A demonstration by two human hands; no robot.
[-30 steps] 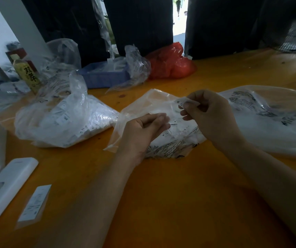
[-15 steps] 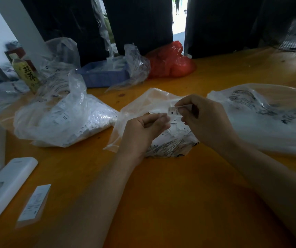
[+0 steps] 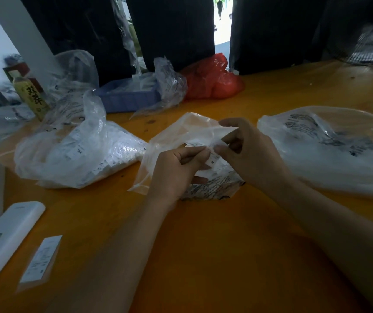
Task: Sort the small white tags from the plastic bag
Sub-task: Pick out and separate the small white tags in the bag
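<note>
A clear plastic bag (image 3: 181,134) with printed text lies in the middle of the orange table, holding loose small white tags. Over the bag, my left hand (image 3: 176,170) and my right hand (image 3: 248,152) meet fingertip to fingertip. Between them is a small white tag (image 3: 212,160) marked "M". My left hand pinches the tag with curled fingers. My right hand's thumb and fingers pinch its upper end. More tags below the hands are partly hidden.
A tag-filled clear bag (image 3: 79,152) lies left, another printed bag (image 3: 330,147) right. A blue tray (image 3: 126,98), a red bag (image 3: 212,80) and a bottle (image 3: 30,93) stand at the back. A white remote (image 3: 7,238) and a packet (image 3: 41,260) lie front left.
My right hand brought the tag down and left from above the bag to my left hand's fingertips. My left hand has hardly moved.
</note>
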